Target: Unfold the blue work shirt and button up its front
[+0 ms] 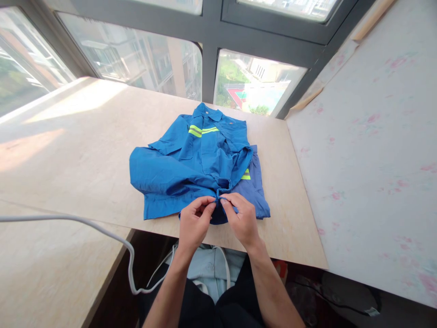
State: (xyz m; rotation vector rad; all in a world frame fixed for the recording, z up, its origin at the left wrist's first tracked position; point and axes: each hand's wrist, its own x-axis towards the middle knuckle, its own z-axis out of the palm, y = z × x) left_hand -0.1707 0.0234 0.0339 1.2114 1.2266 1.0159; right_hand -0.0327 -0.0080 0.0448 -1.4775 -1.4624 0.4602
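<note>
Left fingers (pixel 206 212) and right fingers (pixel 230 211) pinch the near part of a rumpled blue work jacket (pixel 211 157), banded yellow-green and grey. It lies on the pale surface (pixel 285 182), collar (pixel 215 115) at twelve o'clock.

Matt blue cloth jacket (pixel 211 150), smooth pale wood-look tabletop (pixel 280 191), glossy window glass (pixel 143 59)

Bright window daylight; overexposed panes (pixel 269 82), sunlit patches, wide-angle stretch
</note>
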